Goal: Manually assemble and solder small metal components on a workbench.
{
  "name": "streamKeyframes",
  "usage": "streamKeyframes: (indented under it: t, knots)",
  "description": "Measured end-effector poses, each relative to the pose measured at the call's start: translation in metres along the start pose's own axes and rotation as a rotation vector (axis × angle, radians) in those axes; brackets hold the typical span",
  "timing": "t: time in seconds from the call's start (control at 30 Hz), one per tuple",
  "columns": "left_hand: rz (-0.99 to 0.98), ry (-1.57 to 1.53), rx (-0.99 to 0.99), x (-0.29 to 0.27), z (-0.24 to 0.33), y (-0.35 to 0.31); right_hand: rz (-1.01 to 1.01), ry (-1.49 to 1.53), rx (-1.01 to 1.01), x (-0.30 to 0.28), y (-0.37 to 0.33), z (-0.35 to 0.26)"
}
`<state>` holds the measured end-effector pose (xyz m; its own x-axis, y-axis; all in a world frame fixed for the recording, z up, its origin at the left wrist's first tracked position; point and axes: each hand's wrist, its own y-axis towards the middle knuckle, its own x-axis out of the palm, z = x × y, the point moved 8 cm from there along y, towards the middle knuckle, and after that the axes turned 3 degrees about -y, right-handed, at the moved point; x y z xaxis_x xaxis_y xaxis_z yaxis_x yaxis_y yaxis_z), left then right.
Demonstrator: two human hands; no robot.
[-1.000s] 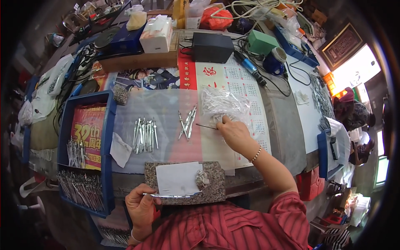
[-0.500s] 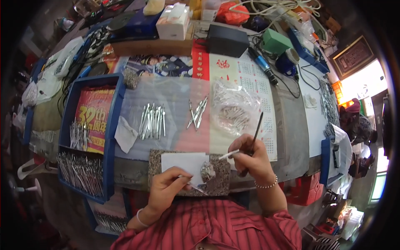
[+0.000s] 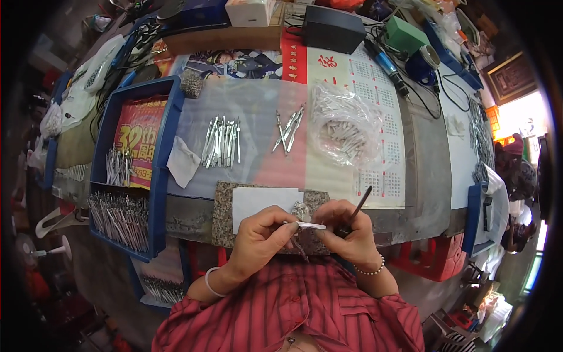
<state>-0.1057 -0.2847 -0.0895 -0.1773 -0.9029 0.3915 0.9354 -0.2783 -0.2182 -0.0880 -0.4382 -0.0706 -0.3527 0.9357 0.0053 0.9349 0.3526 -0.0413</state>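
Note:
My two hands meet over the front edge of a speckled stone slab [image 3: 223, 214]. My left hand [image 3: 258, 239] is closed in a pinch on a slim metal piece [image 3: 299, 249], whose end slants down below the fingers. Between the hands lies a small white strip [image 3: 312, 225], touching the fingertips of both. My right hand [image 3: 352, 234] is closed round a thin dark stick [image 3: 362, 203] that points up and away. A white paper sheet [image 3: 258, 202] and a crumpled silvery lump [image 3: 301, 209] rest on the slab, the lump partly hidden by my hands.
At the left stands a blue tray [image 3: 157, 214] full of slim metal pieces. Beyond the slab lie a row of metal pieces [image 3: 221, 142], a smaller group [image 3: 289, 130] and a clear bag of white pieces [image 3: 346, 132]. A dark box [image 3: 334, 29] and blue handpiece [image 3: 384, 63] sit farther back.
My hands have come together; the right moved left with the white strip, and the left rose toward it. The view has shifted, so the table sits differently in the picture.

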Motion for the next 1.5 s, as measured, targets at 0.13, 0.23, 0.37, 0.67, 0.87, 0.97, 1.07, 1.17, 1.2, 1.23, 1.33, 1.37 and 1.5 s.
streamKeyframes:
  t: [0.13, 0.23, 0.37, 0.67, 0.87, 0.97, 1.07, 1.17, 1.2, 1.23, 1.33, 1.37, 1.5]
  knots:
    - [0.035, 0.113, 0.109, -0.003, 0.009, -0.002, 0.072, 0.175, 0.134, -0.004, -0.005, 0.004]
    - [0.084, 0.119, 0.129, -0.008, 0.009, -0.003, 0.067, 0.069, 0.104, -0.006, -0.008, 0.001]
    - [0.072, 0.127, 0.1, -0.003, 0.006, -0.003, 0.109, -0.415, -0.272, 0.001, -0.006, -0.033]
    - [0.12, -0.274, -0.07, -0.009, -0.017, -0.004, 0.086, -0.462, -0.224, 0.012, -0.014, -0.026]
    - [0.123, -0.29, -0.057, -0.012, -0.02, -0.006, 0.103, -0.5, -0.188, 0.02, -0.014, -0.028]
    - [0.129, -0.253, -0.044, -0.012, -0.018, -0.008, 0.08, -0.541, -0.225, 0.025, -0.014, -0.03]
    - [0.145, -0.218, -0.041, -0.014, -0.019, -0.008, 0.072, -0.579, -0.291, 0.03, -0.013, -0.035]
    - [0.15, -0.195, -0.032, -0.018, -0.023, -0.01, 0.024, -0.638, -0.324, 0.036, -0.016, -0.035]
    - [0.152, -0.194, -0.027, -0.019, -0.024, -0.012, -0.035, -0.665, -0.314, 0.041, -0.016, -0.034]
    - [0.155, -0.197, -0.028, -0.021, -0.025, -0.014, -0.094, -0.691, -0.304, 0.046, -0.016, -0.031]
    - [0.179, -0.271, -0.041, -0.027, -0.026, -0.02, -0.057, -0.683, -0.366, 0.06, -0.018, -0.033]
    - [0.185, -0.273, -0.059, -0.029, -0.028, -0.022, -0.065, -0.741, -0.392, 0.063, -0.02, -0.032]
    - [0.146, -0.221, -0.117, -0.044, -0.034, -0.038, -0.117, -0.803, -0.418, 0.071, -0.023, -0.025]
